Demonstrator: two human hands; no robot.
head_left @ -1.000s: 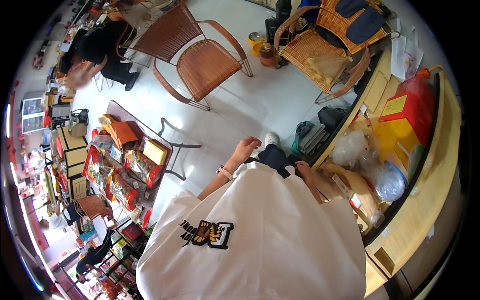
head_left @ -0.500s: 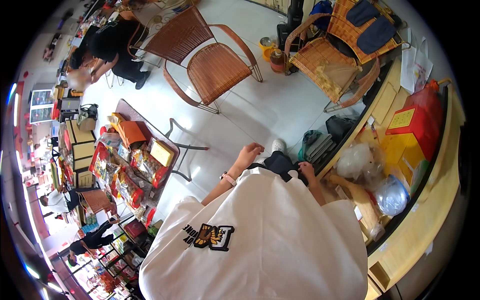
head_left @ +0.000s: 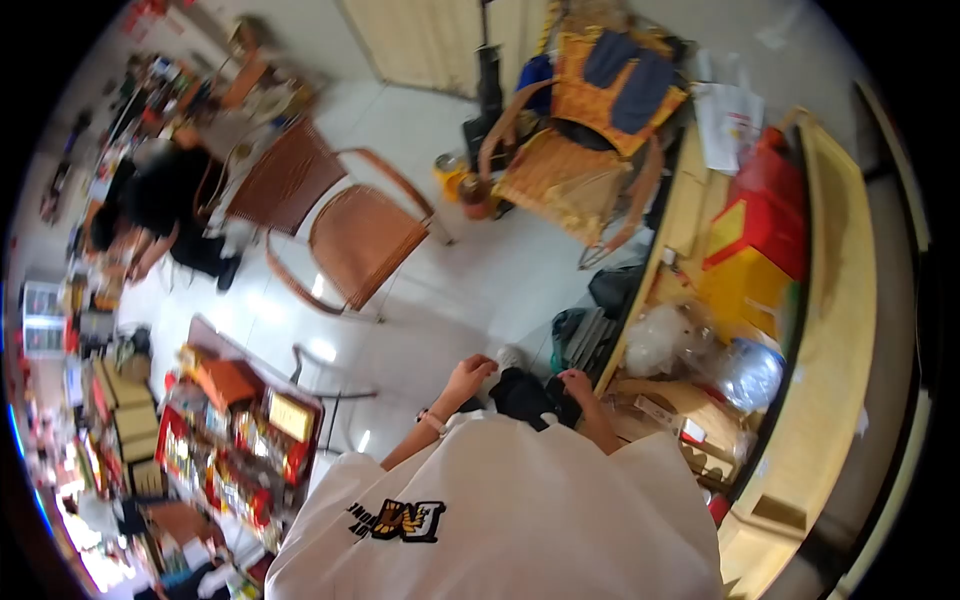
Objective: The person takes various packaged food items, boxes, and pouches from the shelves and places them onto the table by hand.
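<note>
Below me, my left hand (head_left: 470,376) hangs in front of the white shirt (head_left: 520,510), its fingers loosely curled with no object visible in them. A pale band circles that wrist. My right hand (head_left: 577,385) is beside the dark trousers (head_left: 522,395), near the wooden counter; its fingers are small and blurred, so their state is unclear. Close to the right hand stand dark flat items in a green bag (head_left: 583,338). On the counter shelf lie clear plastic bags (head_left: 663,338) and a red and yellow box (head_left: 752,250).
A brown wicker chair (head_left: 365,240) stands ahead, a yellow wicker chair (head_left: 570,170) ahead right. At left, a table (head_left: 313,440) bears packaged goods and an orange box (head_left: 228,382). A person in black (head_left: 175,200) bends over at the upper left.
The view has tilted and turned, so the chairs and counter appear lower and further left. Both hands stay low by the trousers. The door at the top shows more.
</note>
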